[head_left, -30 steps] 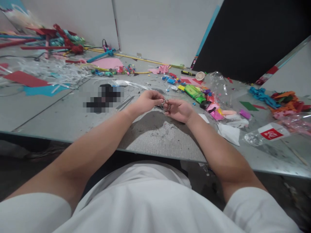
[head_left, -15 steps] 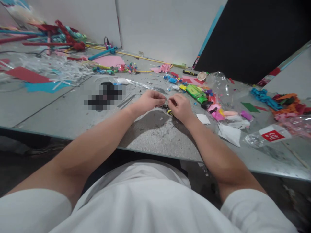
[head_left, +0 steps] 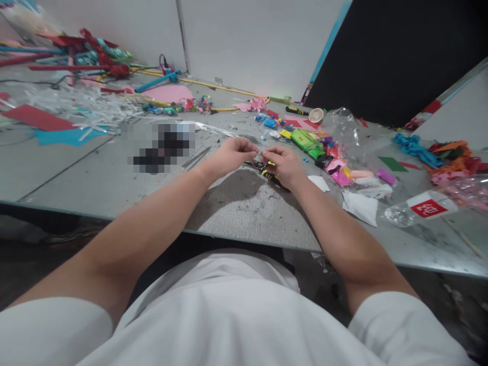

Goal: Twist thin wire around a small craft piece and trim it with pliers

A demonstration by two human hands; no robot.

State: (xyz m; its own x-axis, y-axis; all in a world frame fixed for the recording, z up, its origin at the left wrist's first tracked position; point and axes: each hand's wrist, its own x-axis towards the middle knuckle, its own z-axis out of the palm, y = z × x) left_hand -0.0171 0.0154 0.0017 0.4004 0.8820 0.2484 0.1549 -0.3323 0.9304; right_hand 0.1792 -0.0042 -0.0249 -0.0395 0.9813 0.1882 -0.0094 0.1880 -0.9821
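Over the middle of the table, my left hand [head_left: 235, 152] is closed in a pinch, thumb against fingers. My right hand [head_left: 282, 163] pinches close beside it, their fingertips almost touching. A thin, curved wire [head_left: 254, 163] appears to run between the fingertips; its ends are hidden. Under the right hand lies a black-and-yellow handled tool [head_left: 270, 176], partly covered by the fingers, and its head is hard to make out. Beyond the hands stretches a bundle of thin silvery strands [head_left: 221, 129].
Colourful clay packets [head_left: 303, 140] lie to the right, with white paper [head_left: 360, 207] and a clear plastic bottle [head_left: 400, 214] nearer. A blurred dark object [head_left: 160, 150] is at left. Paper scraps, white strips [head_left: 84, 109] and wrapped sticks [head_left: 72, 67] fill the far left.
My right hand has shifted slightly and turned, showing more of the black-and-yellow tool beneath and a yellow bit by its fingers. Both hands stay pinched together. The view has moved slightly.
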